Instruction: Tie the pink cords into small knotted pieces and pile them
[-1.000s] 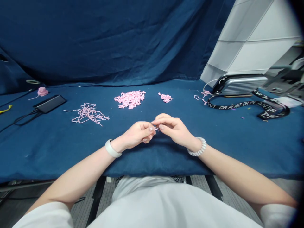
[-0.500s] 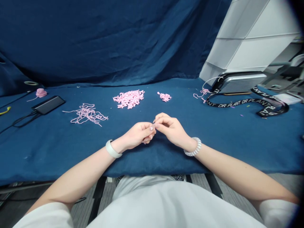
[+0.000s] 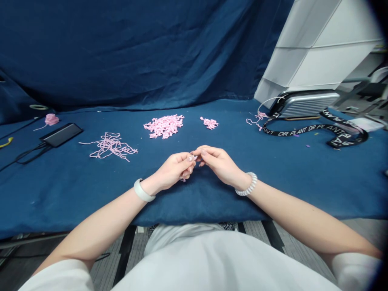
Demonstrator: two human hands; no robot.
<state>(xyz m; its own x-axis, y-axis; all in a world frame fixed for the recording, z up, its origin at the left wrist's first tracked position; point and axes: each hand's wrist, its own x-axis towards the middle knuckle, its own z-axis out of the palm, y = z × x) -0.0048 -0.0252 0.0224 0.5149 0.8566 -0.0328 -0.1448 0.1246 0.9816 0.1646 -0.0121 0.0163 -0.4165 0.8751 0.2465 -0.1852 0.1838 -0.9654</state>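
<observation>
Left hand (image 3: 172, 171) and right hand (image 3: 220, 163) both pinch a tiny pink yarn piece (image 3: 191, 158) where their fingertips meet. Fingers hide most of it, so its shape is unclear. The pink heap (image 3: 164, 125) lies at 11 o'clock from the hands.

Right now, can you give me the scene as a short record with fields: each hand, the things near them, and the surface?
Left hand: fingertips pinch a small pink piece, too small to tell its shape
Right hand: fingertips meet the left ones on the same piece
Wrists: white band on the left, spiral bracelet on the right
Beyond the hands: large pink pile, small pink pile
Left side: loose pink yarn, dark phone
Right side: black lanyard, silver case
Surface: blue cloth
</observation>
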